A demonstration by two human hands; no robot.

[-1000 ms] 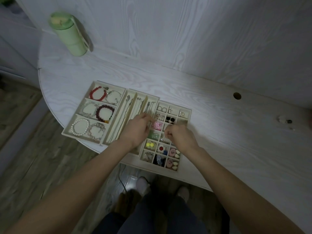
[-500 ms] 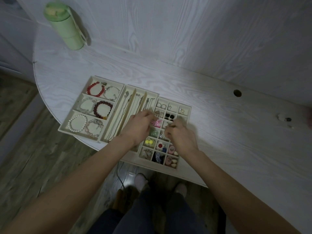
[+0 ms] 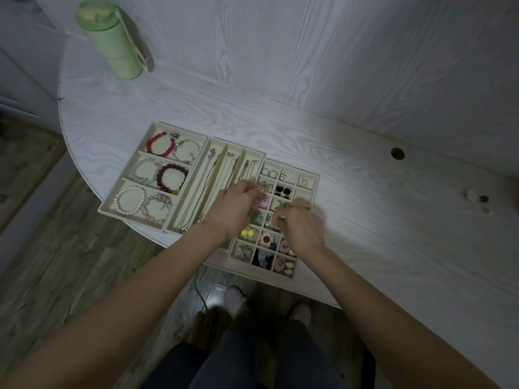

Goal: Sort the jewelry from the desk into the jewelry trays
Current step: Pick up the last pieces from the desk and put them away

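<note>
Three cream jewelry trays sit side by side at the near edge of the white desk point(image 3: 365, 220), and the grid tray point(image 3: 307, 189) of small square cells is the one both hands are over. Just left of the grid tray lies the necklace tray point(image 3: 222, 153) with thin chains in its long slots, and left of that again the bracelet tray point(image 3: 134, 169), holding a red bead bracelet point(image 3: 160, 143), a dark red one point(image 3: 172, 178) and a white pearl one point(image 3: 129, 199).

The left hand point(image 3: 234, 209) lies across the grid tray's left edge, fingers curled toward the pink piece point(image 3: 259, 203) in a cell there; whether it grips anything I cannot tell. The right hand point(image 3: 302, 230) hovers over the middle cells, fingertips bunched together as if pinching something tiny, but the item itself is too small to make out.

In the grid tray's near cells I see yellow balls point(image 3: 247, 233), a red and white flower point(image 3: 266, 240) and pale shell-like pieces point(image 3: 289, 268). Far to the right of the grid tray, a few small loose pieces point(image 3: 476, 197) still lie on the desk. Well beyond the bracelet tray, at the back left, stands a green bottle point(image 3: 112, 37)
</note>
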